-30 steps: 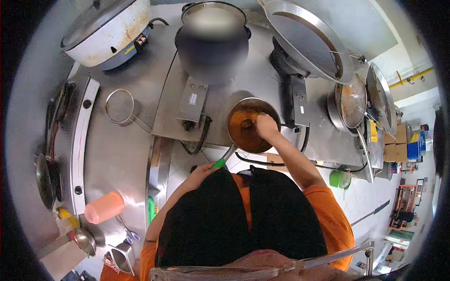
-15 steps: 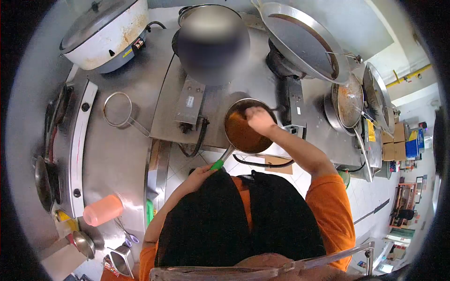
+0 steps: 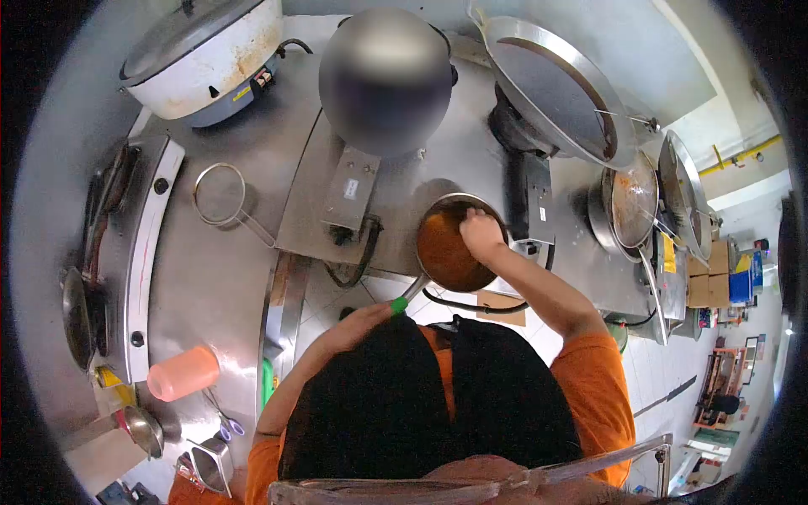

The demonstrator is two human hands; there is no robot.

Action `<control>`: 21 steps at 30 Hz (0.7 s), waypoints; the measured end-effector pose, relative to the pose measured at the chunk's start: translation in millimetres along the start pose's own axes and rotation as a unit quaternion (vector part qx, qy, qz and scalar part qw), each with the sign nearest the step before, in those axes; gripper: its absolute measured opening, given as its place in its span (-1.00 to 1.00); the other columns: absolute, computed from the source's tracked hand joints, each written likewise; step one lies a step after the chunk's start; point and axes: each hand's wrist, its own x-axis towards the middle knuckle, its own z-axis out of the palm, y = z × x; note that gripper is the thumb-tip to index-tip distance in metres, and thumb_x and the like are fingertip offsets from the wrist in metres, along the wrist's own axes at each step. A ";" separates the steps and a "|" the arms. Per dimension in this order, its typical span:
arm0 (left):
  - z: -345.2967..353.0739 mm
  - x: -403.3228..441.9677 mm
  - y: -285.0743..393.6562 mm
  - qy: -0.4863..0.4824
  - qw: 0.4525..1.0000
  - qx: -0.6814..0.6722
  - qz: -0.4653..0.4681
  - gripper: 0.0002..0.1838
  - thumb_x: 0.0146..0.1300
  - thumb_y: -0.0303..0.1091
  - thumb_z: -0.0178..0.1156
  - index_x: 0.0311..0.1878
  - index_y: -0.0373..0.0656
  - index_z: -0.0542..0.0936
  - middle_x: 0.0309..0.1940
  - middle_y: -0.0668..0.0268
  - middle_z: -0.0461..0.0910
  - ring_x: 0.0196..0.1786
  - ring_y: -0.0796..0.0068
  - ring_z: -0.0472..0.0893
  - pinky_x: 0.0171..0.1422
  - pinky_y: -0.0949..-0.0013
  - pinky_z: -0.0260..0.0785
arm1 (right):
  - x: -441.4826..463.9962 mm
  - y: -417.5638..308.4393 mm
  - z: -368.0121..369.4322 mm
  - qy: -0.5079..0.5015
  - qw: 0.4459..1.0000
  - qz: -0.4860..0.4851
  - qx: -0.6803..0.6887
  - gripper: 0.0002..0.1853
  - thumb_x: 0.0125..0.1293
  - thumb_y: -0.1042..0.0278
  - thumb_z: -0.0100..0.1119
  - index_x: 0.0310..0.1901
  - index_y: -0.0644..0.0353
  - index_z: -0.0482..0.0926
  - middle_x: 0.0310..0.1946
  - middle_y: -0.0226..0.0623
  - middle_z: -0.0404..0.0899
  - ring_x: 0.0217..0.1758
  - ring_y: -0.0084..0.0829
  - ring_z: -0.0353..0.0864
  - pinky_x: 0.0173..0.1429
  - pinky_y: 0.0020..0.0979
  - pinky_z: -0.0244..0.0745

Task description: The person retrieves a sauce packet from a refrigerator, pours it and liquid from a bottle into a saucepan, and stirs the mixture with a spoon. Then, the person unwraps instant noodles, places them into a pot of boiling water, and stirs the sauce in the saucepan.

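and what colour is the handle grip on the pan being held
The handle grip is green, seen in the head view.

From here, a steel tabletop (image 3: 198, 278) runs along a pale grey wall (image 3: 614, 46). Past its edge the floor (image 3: 652, 370) is white tile, crossed by a dark strip (image 3: 665, 397). A yellow pipe (image 3: 742, 157) follows the wall at right, and cardboard boxes (image 3: 709, 282) stand stacked farther back, beyond the steel. The light on the metal is pale.
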 end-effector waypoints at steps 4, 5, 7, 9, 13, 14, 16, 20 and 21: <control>-53.4 19.2 8.3 0.171 0.973 0.113 -0.107 -0.58 0.26 -0.08 -0.11 -0.10 -0.26 0.47 -0.40 0.07 0.49 -0.26 0.22 0.48 -0.14 0.25 0.25 | -8.5 -0.1 2.0 -0.018 0.999 0.035 -0.024 -0.83 -0.02 0.38 -0.01 -0.48 0.18 0.60 -0.26 -0.19 0.46 -0.11 -0.32 0.45 -0.11 -0.36 0.41; -72.1 31.5 -16.5 0.288 0.944 0.133 -0.095 -0.56 0.24 -0.07 -0.11 -0.20 -0.32 0.50 -0.45 0.03 0.48 -0.29 0.15 0.50 -0.20 0.19 0.25 | -6.7 -1.5 2.6 -0.022 0.999 0.026 -0.028 -0.83 -0.02 0.38 -0.01 -0.48 0.18 0.60 -0.26 -0.20 0.46 -0.11 -0.32 0.44 -0.11 -0.36 0.41; -99.3 58.9 -72.8 0.450 0.836 0.313 0.008 -0.53 0.20 -0.04 -0.06 -0.35 -0.38 0.50 -0.50 -0.03 0.49 -0.32 0.01 0.49 -0.26 0.13 0.26 | -1.2 -0.8 3.1 -0.027 0.999 0.013 -0.036 -0.83 -0.01 0.38 -0.01 -0.48 0.18 0.60 -0.26 -0.20 0.45 -0.11 -0.32 0.44 -0.11 -0.36 0.40; -107.1 68.3 -76.2 0.381 0.892 0.233 -0.067 -0.50 0.18 0.00 -0.03 -0.39 -0.40 0.49 -0.50 -0.07 0.48 -0.33 -0.06 0.47 -0.25 0.12 0.27 | 0.7 2.1 0.7 -0.002 0.999 -0.008 -0.040 -0.83 0.00 0.38 -0.02 -0.49 0.19 0.60 -0.28 -0.22 0.46 -0.13 -0.33 0.45 -0.12 -0.37 0.40; -100.0 86.6 -82.2 0.375 0.892 0.251 0.017 -0.42 0.13 0.08 0.01 -0.43 -0.42 0.47 -0.48 -0.13 0.47 -0.31 -0.11 0.46 -0.19 0.09 0.27 | 1.7 5.1 4.7 0.012 0.999 -0.003 -0.045 -0.83 -0.02 0.38 -0.01 -0.50 0.20 0.59 -0.32 -0.22 0.46 -0.15 -0.33 0.45 -0.12 -0.37 0.40; -98.3 85.4 -77.4 0.367 0.890 0.266 -0.050 -0.53 0.15 0.00 0.04 -0.35 -0.35 0.48 -0.47 -0.02 0.50 -0.33 0.03 0.51 -0.19 0.18 0.35 | 1.3 5.2 6.6 0.014 0.999 0.000 -0.043 -0.83 -0.03 0.38 -0.01 -0.51 0.20 0.59 -0.32 -0.22 0.46 -0.15 -0.33 0.45 -0.12 -0.37 0.40; -97.6 89.5 -91.3 0.316 0.918 -0.237 -0.045 -0.64 0.17 -0.10 0.06 -0.24 -0.27 0.45 -0.41 0.08 0.50 -0.31 0.15 0.53 -0.21 0.26 0.39 | 1.6 4.5 11.9 0.025 0.999 0.016 -0.036 -0.83 -0.04 0.37 -0.01 -0.51 0.18 0.59 -0.32 -0.21 0.46 -0.16 -0.33 0.45 -0.13 -0.38 0.40; -107.2 97.8 -129.2 0.253 0.779 -0.570 -0.073 -0.75 0.17 -0.34 0.08 -0.09 -0.16 0.36 -0.30 0.22 0.47 -0.27 0.32 0.53 -0.21 0.38 0.46 | 0.8 3.6 8.9 0.006 0.999 0.009 -0.038 -0.82 -0.01 0.37 -0.02 -0.49 0.18 0.60 -0.29 -0.23 0.46 -0.15 -0.33 0.45 -0.12 -0.38 0.40; -112.3 101.7 -142.6 0.240 0.762 -0.596 -0.079 -0.76 0.16 -0.38 0.08 -0.11 -0.18 0.36 -0.29 0.21 0.47 -0.26 0.32 0.52 -0.20 0.37 0.46 | 1.5 3.4 6.1 -0.003 0.999 0.005 -0.039 -0.81 0.01 0.36 -0.03 -0.46 0.18 0.59 -0.28 -0.24 0.46 -0.14 -0.32 0.45 -0.10 -0.37 0.39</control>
